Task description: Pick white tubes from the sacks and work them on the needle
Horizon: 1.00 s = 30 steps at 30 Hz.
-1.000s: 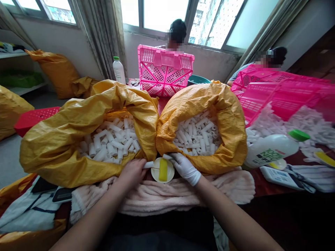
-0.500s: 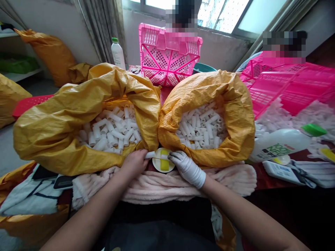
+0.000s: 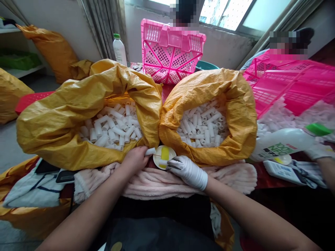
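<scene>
My left hand (image 3: 135,159), bare, is closed around a short white plastic tube (image 3: 150,151) that points right. A thin dark line, perhaps a stick, runs from near this tube over a small white dish (image 3: 171,153). A yellow strip (image 3: 164,152) lies across the dish. My right hand (image 3: 187,170), in a white glove, pinches another short white tube (image 3: 163,162) above the dish's near side. The two tubes are apart. Behind my hands, a left yellow sack (image 3: 65,122) and a right yellow sack (image 3: 240,118) stand rolled open, both holding many white tubes.
A pink crate (image 3: 171,52) stands behind the sacks. On the right are a lying bottle (image 3: 282,143), another pink crate (image 3: 295,83) and a co-worker's gloved hand (image 3: 318,152). A pink towel (image 3: 154,183) lines the near edge. Two other people sit across.
The tube in my right hand has come lower on the dish, toward me. My left hand's tube has tilted up and drawn slightly left. A co-worker's gloved hand has appeared at the right.
</scene>
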Each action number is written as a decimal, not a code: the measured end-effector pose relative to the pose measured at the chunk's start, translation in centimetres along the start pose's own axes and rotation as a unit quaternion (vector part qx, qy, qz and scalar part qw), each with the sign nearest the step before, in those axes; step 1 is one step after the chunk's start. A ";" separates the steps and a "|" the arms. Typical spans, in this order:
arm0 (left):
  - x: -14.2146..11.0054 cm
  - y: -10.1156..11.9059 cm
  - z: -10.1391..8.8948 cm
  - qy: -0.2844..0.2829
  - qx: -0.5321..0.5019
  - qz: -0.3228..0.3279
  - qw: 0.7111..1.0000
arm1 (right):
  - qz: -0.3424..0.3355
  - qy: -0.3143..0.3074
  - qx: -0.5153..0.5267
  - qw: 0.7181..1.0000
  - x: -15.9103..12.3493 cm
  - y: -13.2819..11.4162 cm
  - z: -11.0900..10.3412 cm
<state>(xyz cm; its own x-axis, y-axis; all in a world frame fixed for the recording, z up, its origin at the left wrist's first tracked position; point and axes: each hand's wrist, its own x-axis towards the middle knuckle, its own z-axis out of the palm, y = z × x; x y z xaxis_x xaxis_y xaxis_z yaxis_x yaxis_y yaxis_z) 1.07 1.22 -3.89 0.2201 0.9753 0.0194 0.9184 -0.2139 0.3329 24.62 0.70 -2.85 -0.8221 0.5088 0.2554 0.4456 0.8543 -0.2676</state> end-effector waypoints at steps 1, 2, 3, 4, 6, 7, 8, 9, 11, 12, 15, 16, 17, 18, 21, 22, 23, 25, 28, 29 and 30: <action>0.0 0.0 0.0 -0.003 -0.003 -0.004 1.000 | 0.000 -0.011 0.012 1.000 0.0 -0.3 -0.1; 0.0 0.0 0.0 -0.007 -0.009 -0.007 1.000 | -0.007 -0.018 0.024 1.000 0.1 -0.5 -0.1; 0.0 0.1 0.0 -0.008 -0.015 -0.008 1.000 | -0.018 -0.014 0.035 0.999 0.2 -0.8 0.0; 0.0 0.1 -0.1 -0.001 -0.020 -0.006 1.000 | -0.025 0.008 0.048 0.998 0.3 -0.9 0.0; -0.2 0.3 -0.4 0.037 -0.022 0.006 0.999 | -0.002 0.101 0.106 0.989 0.7 -1.1 0.3; -0.4 0.3 -0.6 0.059 -0.021 0.017 0.998 | 0.033 0.168 0.154 0.973 1.0 -1.2 0.4; -0.5 0.3 -0.8 0.076 -0.020 0.030 0.996 | 0.076 0.233 0.209 0.947 1.4 -1.3 0.6; -0.7 0.3 -1.1 0.082 -0.021 0.043 0.995 | 0.118 0.284 0.267 0.913 1.8 -1.3 0.7; -1.0 0.3 -1.6 0.069 -0.030 0.066 0.995 | 0.172 0.330 0.364 0.854 2.5 -1.5 0.6; -1.2 0.3 -1.9 0.058 -0.035 0.075 0.995 | 0.181 0.330 0.388 0.841 2.7 -1.6 0.4; -1.5 0.7 -2.4 0.029 -0.036 0.094 0.994 | 0.153 0.298 0.361 0.870 3.1 -2.2 -0.6; -1.6 1.0 -2.5 0.021 -0.034 0.103 0.994 | 0.136 0.286 0.339 0.886 3.2 -2.5 -1.0; -1.8 1.3 -2.5 0.013 -0.029 0.113 0.993 | 0.125 0.270 0.319 0.899 3.3 -2.7 -1.4; -1.9 1.8 -2.5 0.009 -0.023 0.123 0.992 | 0.125 0.251 0.305 0.910 3.3 -2.9 -1.7; -2.2 3.0 -2.2 -0.004 -0.004 0.143 0.990 | 0.200 0.181 0.260 0.927 3.6 -3.4 -1.8; -2.3 3.3 -2.2 -0.017 -0.003 0.140 0.990 | 0.233 0.164 0.237 0.929 3.6 -3.5 -1.6; -2.4 3.5 -2.1 -0.037 -0.010 0.135 0.990 | 0.258 0.154 0.215 0.929 3.6 -3.6 -1.3; -2.7 3.7 -2.3 -0.102 -0.062 0.130 0.984 | 0.267 0.152 0.192 0.932 3.5 -4.0 -0.7; -3.1 3.9 -2.9 -0.243 -0.211 0.165 0.932 | 0.202 0.151 0.185 0.950 3.2 -4.8 -0.5; -3.2 4.1 -3.3 -0.282 -0.254 0.179 0.908 | 0.176 0.148 0.180 0.956 3.0 -5.1 -0.8; -3.3 4.2 -3.7 -0.309 -0.281 0.191 0.889 | 0.160 0.145 0.176 0.960 2.6 -5.4 -1.1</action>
<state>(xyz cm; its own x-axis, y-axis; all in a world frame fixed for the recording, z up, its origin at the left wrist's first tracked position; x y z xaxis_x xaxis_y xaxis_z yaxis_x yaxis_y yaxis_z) 2.96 -2.67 0.94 0.7779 0.5842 -0.2313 0.4676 -0.2925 0.8342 20.44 -2.49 0.31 -0.5079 0.7907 0.3418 0.4689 0.5866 -0.6603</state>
